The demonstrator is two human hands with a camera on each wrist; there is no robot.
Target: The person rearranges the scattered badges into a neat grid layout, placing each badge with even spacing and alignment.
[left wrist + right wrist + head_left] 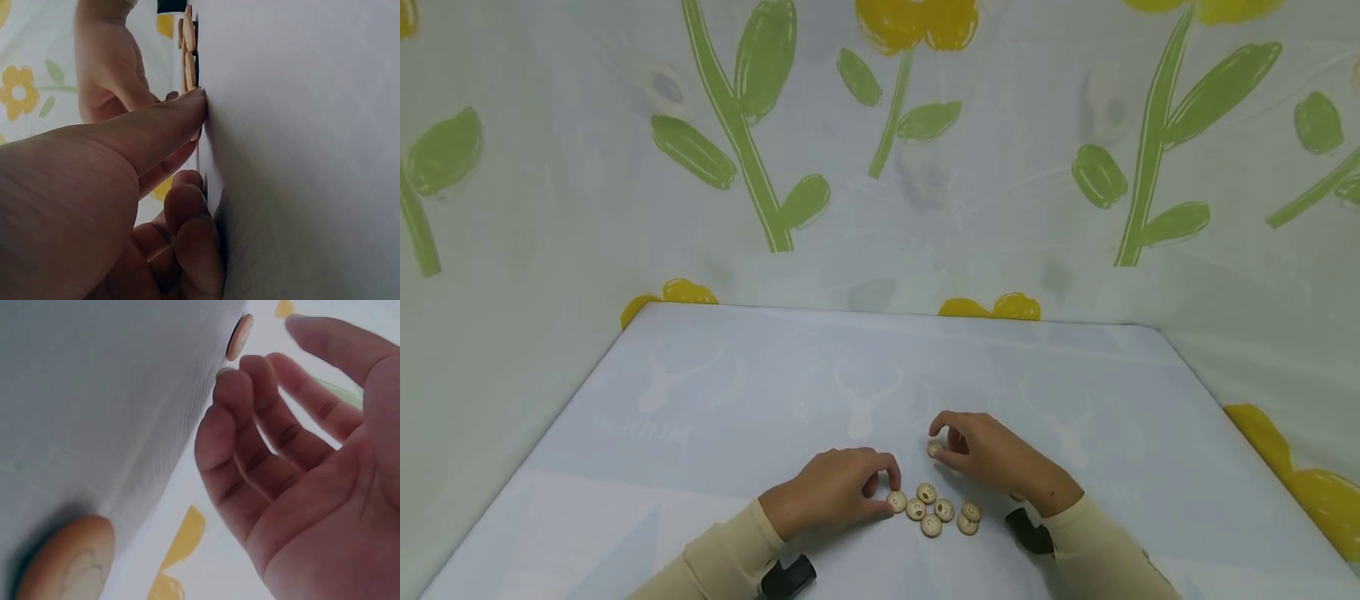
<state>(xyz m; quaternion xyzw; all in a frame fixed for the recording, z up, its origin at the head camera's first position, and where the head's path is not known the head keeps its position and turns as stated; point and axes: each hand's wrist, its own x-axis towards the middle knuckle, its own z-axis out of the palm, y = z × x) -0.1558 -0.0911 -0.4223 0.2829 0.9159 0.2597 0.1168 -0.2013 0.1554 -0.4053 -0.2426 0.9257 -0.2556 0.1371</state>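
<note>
Small round wooden discs with dark markings lie on a white table (715, 400). My left hand (835, 487) pinches the leftmost wooden disc (897, 501) between thumb and index finger, down at the tabletop. In the left wrist view its thumb (169, 125) hides most of that disc. Farther back, my right hand (996, 454) reaches around a single wooden disc (933, 448). The right wrist view shows this disc (240, 337) on the table, apart from the loosely bent fingers (215, 440) and the thumb.
Several discs (931, 525) sit close together right of my left hand, and one disc (970, 512) overlaps its neighbour. Another disc (72, 565) lies near my right wrist. Flower-printed cloth (985, 233) surrounds the table.
</note>
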